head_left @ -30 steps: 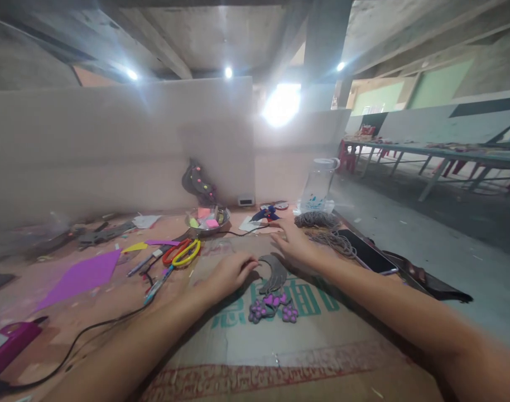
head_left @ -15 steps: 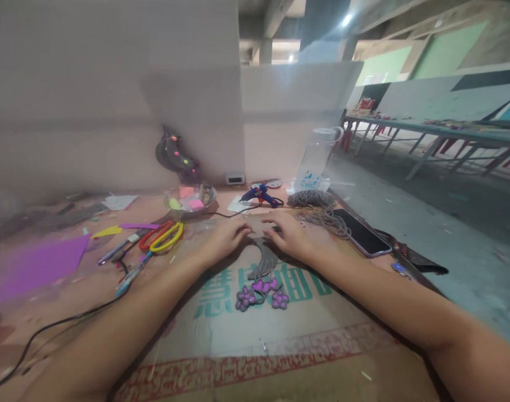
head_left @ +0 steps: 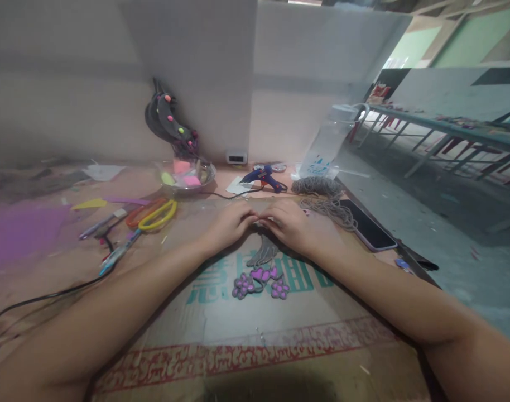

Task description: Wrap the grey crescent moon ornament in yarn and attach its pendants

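Observation:
My left hand and my right hand meet at the fingertips over the cardboard sheet. The fingers of both are pinched together; whatever lies between them is too small or hidden to make out. Just below the fingertips is a grey felt crescent, its upper end covered by the hands. Grey strands run from it to purple felt hearts. Two purple-and-grey felt flowers, a left one and a right one, lie beneath the hearts.
Behind my hands lie a blue glue gun, grey yarn and a water bottle. A phone is at right. Yellow-handled scissors, a bowl of scraps and a black cable are at left. A finished-looking grey crescent hangs behind.
My hands have come together, their fingertips closing where they were apart. The camera view has tilted down a little. The felt pieces lie much as before.

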{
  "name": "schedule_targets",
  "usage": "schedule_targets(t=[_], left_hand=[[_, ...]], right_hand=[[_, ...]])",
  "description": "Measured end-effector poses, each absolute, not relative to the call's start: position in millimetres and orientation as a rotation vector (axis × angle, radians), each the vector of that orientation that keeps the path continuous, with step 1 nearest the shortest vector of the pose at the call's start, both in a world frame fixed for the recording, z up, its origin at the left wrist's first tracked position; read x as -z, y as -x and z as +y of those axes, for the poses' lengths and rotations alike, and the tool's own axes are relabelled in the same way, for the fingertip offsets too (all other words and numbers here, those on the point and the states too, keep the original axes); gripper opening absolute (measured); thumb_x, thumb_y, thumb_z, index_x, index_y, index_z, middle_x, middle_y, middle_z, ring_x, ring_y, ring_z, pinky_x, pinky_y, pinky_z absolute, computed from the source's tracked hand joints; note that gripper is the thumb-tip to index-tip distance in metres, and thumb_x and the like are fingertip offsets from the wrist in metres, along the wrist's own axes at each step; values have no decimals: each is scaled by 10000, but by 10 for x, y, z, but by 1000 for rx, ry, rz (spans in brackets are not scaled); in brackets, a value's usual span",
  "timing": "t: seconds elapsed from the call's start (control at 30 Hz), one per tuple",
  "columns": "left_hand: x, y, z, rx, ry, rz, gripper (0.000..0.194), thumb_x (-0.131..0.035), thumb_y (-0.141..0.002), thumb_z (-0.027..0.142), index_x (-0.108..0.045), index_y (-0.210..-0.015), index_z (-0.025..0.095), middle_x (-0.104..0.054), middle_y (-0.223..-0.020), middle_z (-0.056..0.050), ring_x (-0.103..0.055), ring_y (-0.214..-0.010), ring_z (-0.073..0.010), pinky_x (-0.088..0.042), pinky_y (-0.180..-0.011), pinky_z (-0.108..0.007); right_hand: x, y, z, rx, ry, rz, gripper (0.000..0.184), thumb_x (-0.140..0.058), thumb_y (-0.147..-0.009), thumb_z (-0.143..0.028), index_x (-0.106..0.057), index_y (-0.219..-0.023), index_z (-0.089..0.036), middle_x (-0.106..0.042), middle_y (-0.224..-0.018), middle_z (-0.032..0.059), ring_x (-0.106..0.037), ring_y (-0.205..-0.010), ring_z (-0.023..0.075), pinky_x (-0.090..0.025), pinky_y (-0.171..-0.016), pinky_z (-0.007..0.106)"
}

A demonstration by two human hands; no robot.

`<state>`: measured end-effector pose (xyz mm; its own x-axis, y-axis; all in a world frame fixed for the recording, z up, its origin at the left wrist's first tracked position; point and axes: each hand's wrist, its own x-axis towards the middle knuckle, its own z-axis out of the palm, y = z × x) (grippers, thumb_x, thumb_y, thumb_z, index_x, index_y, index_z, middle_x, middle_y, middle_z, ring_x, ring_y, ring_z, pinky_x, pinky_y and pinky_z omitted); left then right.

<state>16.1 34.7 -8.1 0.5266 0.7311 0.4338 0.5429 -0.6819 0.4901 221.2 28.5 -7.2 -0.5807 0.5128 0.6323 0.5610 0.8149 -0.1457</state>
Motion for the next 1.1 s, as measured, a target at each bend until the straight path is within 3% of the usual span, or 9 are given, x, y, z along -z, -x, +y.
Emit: schedule_targets(t=[0.17, 0.3, 0.57, 0.77, 1.1], left_hand=[[45, -146, 336, -960, -2409, 1056, 159, -547, -912, 232, -679, -970, 164, -692, -945, -64, -623, -910, -201, -477, -848, -337], [23, -147, 345, -999, -2185, 1102, 331, -615, -864, 228, -626, -1184, 145, -688, -963, -49, -622, -888, -178, -488, -852, -319], [64, -165, 383, -928, -2043, 1052, 273, -629, -852, 348, -739, -1002, 148, -739, -964, -68, -657, -873, -201, -499, -802, -303], [21, -161, 355, -923, -1967, 1050, 274, -585, -860, 353, -750, -812, 139, -734, -773, -30, -650, -749, -176, -491, -697, -252], [65, -150, 377, -904, -1944, 1096, 308, -620, -836, 410, -768, -896, 147, -755, -801, -36, -641, -709, -168, -474, -639, -240]], right_hand=[[54, -2212, 260, 63, 861, -2268, 180, -559, -946, -330, -671, -905, -195, -696, -885, 81, -631, -903, 229, -471, -864, 389], [8, -2214, 228, 47, 926, -2237, 152, -570, -939, -319, -664, -904, -205, -696, -904, 72, -628, -924, 227, -466, -868, 376], [73, -2201, 269, 121, 828, -2202, 186, -580, -936, -341, -648, -852, -191, -671, -817, 63, -606, -831, 211, -454, -794, 348], [148, -2196, 302, 210, 786, -2191, 160, -584, -940, -313, -638, -859, -186, -670, -809, 52, -596, -818, 199, -430, -779, 339], [179, -2189, 317, 293, 740, -2275, 164, -551, -958, -317, -632, -887, -193, -660, -802, 43, -552, -798, 192, -396, -775, 335]])
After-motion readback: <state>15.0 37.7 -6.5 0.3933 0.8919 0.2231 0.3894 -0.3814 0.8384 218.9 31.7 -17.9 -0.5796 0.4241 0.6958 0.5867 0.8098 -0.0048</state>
